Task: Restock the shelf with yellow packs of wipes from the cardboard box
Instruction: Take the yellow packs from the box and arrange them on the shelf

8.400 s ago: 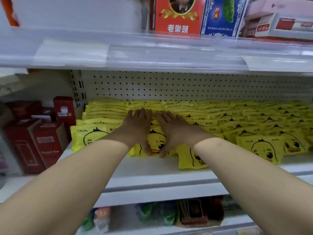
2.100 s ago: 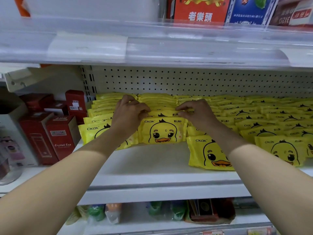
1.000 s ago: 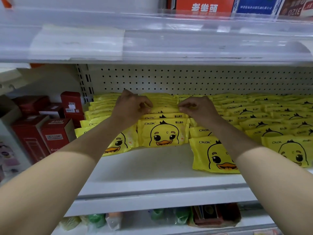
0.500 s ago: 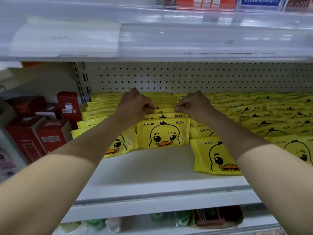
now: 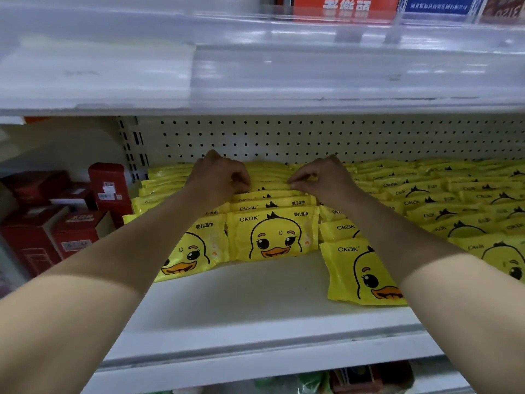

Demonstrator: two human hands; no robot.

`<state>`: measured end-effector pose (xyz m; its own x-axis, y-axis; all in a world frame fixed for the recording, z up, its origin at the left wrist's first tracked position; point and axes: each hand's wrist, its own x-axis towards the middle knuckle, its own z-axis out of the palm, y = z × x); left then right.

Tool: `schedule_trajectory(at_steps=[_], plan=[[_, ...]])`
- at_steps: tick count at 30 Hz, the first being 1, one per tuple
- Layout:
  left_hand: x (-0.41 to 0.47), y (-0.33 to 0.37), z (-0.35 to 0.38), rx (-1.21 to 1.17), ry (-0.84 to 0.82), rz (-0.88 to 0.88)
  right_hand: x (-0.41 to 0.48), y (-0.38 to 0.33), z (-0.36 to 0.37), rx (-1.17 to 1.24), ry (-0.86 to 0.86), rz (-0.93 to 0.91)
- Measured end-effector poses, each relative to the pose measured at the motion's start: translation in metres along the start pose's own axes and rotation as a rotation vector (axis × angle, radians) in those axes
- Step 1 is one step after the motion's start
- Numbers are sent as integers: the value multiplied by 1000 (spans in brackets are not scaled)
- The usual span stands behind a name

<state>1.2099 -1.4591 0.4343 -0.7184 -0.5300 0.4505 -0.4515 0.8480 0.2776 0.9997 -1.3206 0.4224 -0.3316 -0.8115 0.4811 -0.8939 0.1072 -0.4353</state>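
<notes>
Your left hand (image 5: 218, 180) and right hand (image 5: 321, 180) are at centre frame, a little apart and not touching each other. Both reach toward the back of the shelf (image 5: 255, 302). Both are clamped on the yellow packs of wipes (image 5: 426, 194). The right hand's thumb and forefinger pinch a top edge in the middle row, and the left hand's curled fingers grip the top edges of the same row. Which single pack each hand holds cannot be told. The packs stand leaning back in overlapping rows, printed faces toward you, from centre left to the right edge of the frame. The middle row's front pack (image 5: 272, 234) shows its full duck face just below your hands. The left front pack (image 5: 193, 251) is tilted and partly covered by your left forearm. The right front pack (image 5: 360, 274) lies further forward than the others, near the shelf's front lip, with its corner under your right forearm. Bare white shelf shows in front of the middle row. Red boxes (image 5: 71, 231) stand at the left of the frame, just beside the leftmost packs. A perforated back panel (image 5: 312, 137) runs behind the rows. A clear price strip (image 5: 284, 66) on the upper shelf spans the top of the frame, with red and blue cartons (image 5: 346, 4) cut off above it. Goods on the lower shelf (image 5: 355, 376) at the bottom edge are too blurred to identify.
</notes>
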Motion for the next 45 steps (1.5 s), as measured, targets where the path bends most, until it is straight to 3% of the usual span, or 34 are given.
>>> schedule_trajectory(at_steps=[12, 15, 18, 31, 35, 41, 45], plan=[[8, 2, 4, 276, -65, 168, 11, 4, 9, -228, -92, 18], [12, -4, 2, 164, -82, 169, 14, 4, 7, -161, -81, 47], [15, -11, 0, 11, 4, 107, 16, 2, 4, -30, -18, 44], [25, -4, 4, 182, -74, 91, 31, -7, 19, -184, -111, 27], [32, -14, 4, 87, 14, 78, 36, 0, 14, -53, -11, 40], [39, -13, 14, 139, 52, 134, 44, -2, 21, -175, -17, 25], [43, -12, 14, 226, -32, 124, 50, 1, 27, -219, -81, 28]])
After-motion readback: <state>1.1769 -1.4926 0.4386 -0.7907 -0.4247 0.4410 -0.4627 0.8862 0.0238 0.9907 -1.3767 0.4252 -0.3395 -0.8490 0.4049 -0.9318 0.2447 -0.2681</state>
